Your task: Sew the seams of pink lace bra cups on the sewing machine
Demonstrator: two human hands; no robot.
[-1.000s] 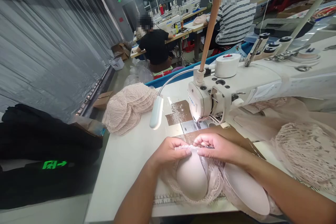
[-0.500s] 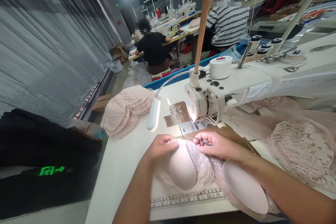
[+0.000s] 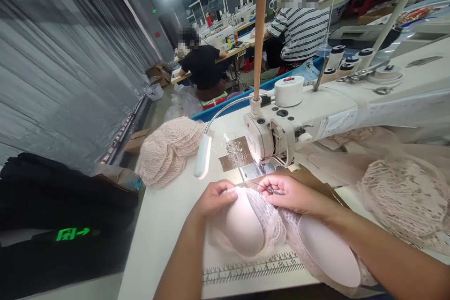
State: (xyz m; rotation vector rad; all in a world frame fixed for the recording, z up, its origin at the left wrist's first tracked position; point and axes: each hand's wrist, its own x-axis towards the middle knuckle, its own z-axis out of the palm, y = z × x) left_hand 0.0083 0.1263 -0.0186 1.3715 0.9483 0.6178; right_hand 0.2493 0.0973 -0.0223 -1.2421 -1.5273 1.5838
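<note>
Lace bra (image 3: 272, 225), edge (image 3: 241, 189) in left grip (image 3: 215, 198)

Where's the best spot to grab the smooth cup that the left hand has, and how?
I'd pinch the cup at its top edge, coming from the left, thumb on the near side, as the left hand does. That edge looks thin, while the middle bulges smooth and round. The right hand holds a pointed tool close by, so the left seems safer.

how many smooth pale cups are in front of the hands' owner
2: one smooth cup held at its upper edge by the left hand, another smooth cup beside the right forearm. More could be hidden.
</note>
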